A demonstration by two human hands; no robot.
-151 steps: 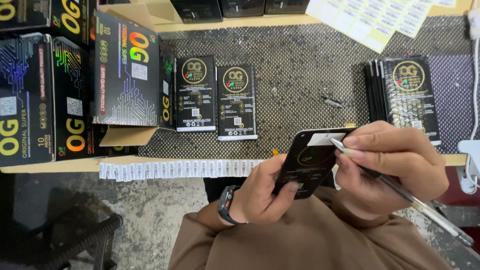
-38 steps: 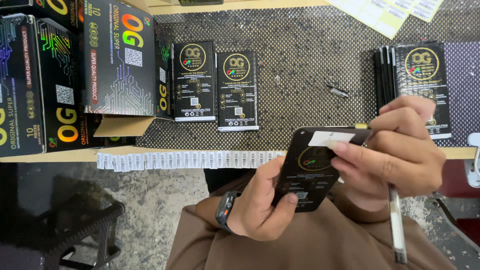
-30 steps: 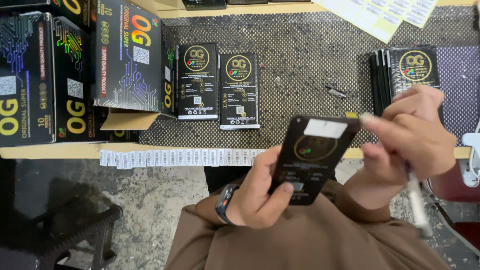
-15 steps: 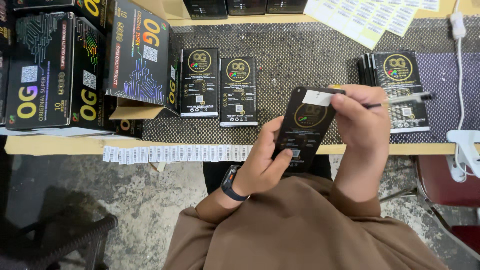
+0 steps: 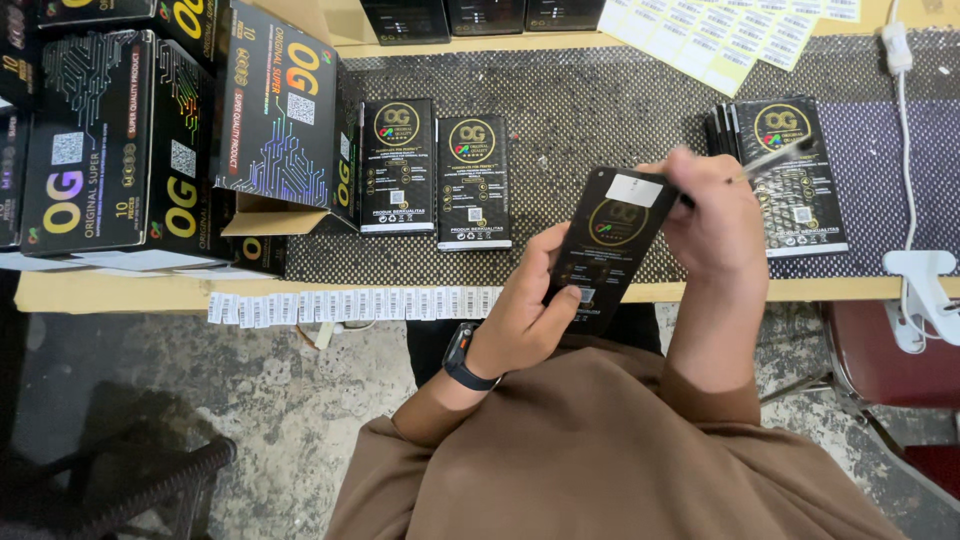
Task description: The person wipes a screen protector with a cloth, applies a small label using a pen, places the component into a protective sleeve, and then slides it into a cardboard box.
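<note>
My left hand [image 5: 525,305] holds a flat black packet [image 5: 608,245] by its lower end, tilted up over the table's front edge. A white sticker [image 5: 633,190] sits at the packet's top. My right hand [image 5: 715,220] rests against the packet's upper right corner and grips a thin pen-like tool [image 5: 765,162] that points right and is blurred. A dark smartwatch [image 5: 462,362] is on my left wrist. Just right of my right hand, a stack of the same black packets [image 5: 795,185] lies on the mat.
Two more black packets [image 5: 435,170] lie side by side on the dark mesh mat [image 5: 600,110]. Black printed cartons [image 5: 170,130] crowd the left. A strip of barcode labels [image 5: 350,303] hangs along the table edge. Label sheets [image 5: 725,35] lie at the back, with a white cable [image 5: 905,130] at the right.
The packet has been lifted higher over the table. My right hand went from pressing the sticker's edge to the packet's upper right corner, and the tool now points right.
</note>
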